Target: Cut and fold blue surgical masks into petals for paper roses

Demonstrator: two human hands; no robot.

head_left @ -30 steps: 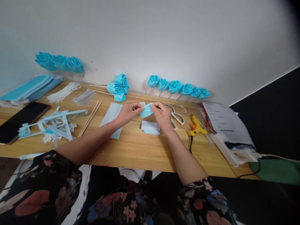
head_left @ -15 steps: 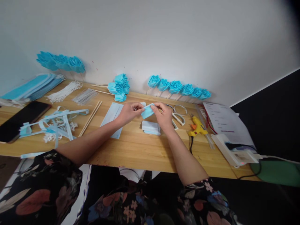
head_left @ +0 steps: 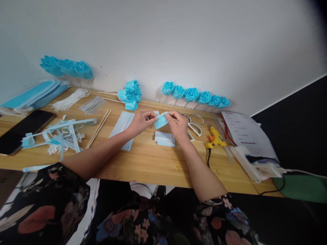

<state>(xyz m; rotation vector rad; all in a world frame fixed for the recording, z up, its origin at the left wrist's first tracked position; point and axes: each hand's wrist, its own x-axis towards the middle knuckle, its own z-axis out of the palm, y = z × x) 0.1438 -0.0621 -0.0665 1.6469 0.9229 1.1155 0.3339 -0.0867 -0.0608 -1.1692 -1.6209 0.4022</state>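
A small light-blue piece of mask fabric (head_left: 161, 121) is stretched between my two hands above the table. My left hand (head_left: 143, 122) pinches its left upper corner between thumb and fingers. At the right upper corner, my right hand (head_left: 178, 126) grips it the same way. Just below lies a small stack of cut pale fabric pieces (head_left: 165, 139). Flat pale-blue mask sheets (head_left: 120, 126) rest on the wood beside my left hand, partly covered by my forearm. Scissors with white handles (head_left: 194, 130) lie behind my right hand, partly hidden by it.
Blue fabric roses (head_left: 191, 94) line the wall, with a bunch of them (head_left: 130, 94) lying mid-table. Leftward are masks (head_left: 38, 95), white ear loops (head_left: 71, 99), wires (head_left: 92, 104), sticks (head_left: 98, 129), scraps (head_left: 63, 136) and a phone (head_left: 22, 132). Rightward are a glue gun (head_left: 215, 137) and a power strip (head_left: 251, 165).
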